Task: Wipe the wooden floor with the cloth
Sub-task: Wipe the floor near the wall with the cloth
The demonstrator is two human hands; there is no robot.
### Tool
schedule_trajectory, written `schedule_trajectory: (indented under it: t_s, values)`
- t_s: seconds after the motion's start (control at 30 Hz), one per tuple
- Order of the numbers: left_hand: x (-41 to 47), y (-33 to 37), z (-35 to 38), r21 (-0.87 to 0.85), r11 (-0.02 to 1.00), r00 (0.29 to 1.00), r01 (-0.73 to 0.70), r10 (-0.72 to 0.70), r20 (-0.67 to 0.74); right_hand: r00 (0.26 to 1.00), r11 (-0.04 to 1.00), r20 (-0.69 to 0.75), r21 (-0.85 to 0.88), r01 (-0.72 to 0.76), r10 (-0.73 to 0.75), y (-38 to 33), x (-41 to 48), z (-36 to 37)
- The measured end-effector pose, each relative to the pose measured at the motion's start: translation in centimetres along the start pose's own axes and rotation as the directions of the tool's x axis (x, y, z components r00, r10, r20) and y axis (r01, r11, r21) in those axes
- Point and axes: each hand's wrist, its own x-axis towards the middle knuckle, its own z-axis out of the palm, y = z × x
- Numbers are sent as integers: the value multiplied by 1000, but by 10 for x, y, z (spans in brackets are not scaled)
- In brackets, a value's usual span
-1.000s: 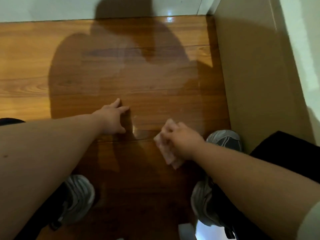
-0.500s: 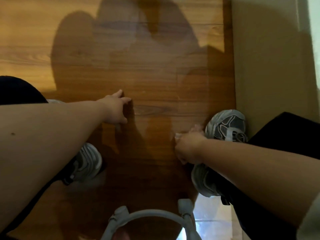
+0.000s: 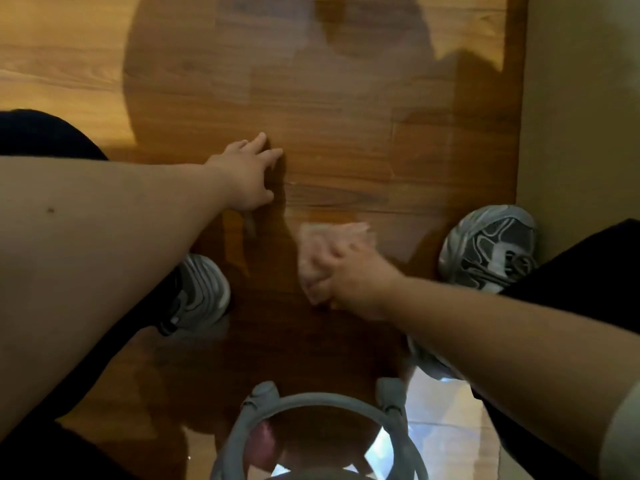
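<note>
The wooden floor (image 3: 346, 140) fills the view, its boards running left to right under my shadow. A pale pink cloth (image 3: 322, 244) lies flat on it between my feet. My right hand (image 3: 353, 275) presses on the cloth's near right part, blurred by motion; I cannot tell whether its fingers curl round the fabric. My left hand (image 3: 249, 171) rests on the bare boards up and to the left of the cloth, fingers spread, holding nothing.
Grey sneakers stand on both sides: the left shoe (image 3: 201, 292) and the right shoe (image 3: 488, 247). A beige wall (image 3: 581, 98) bounds the floor on the right. A grey ring-shaped frame (image 3: 311, 410) sits at the bottom centre, with shiny tile (image 3: 443, 427) beside it.
My view tilted down and back, bringing the grey ring into sight. My right hand drew the cloth toward my right shoe, then slid it back left. My left hand stayed planted.
</note>
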Motion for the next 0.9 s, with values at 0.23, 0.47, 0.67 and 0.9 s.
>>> schedule_trajectory:
  t_s: [0.23, 0.47, 0.67, 0.9]
  values:
    - [-4, 2, 19, 24, 1000, 999, -9, 8, 33, 984, 992, -130, 27, -121, 123, 47, -6, 14]
    - [-17, 35, 35, -53, 987, 959, -154, 137, -250, 998, 975, 24, 217, -53, 49, 59, -22, -6]
    - [-35, 81, 67, 135, 925, 890, -355, 378, -256, 664, 719, -370, 584, -377, 649, 98, -13, -39]
    - [-61, 111, 121, 405, 547, 653, -733, 733, 190, 500, 523, -250, 663, -536, 829, 156, -53, -60]
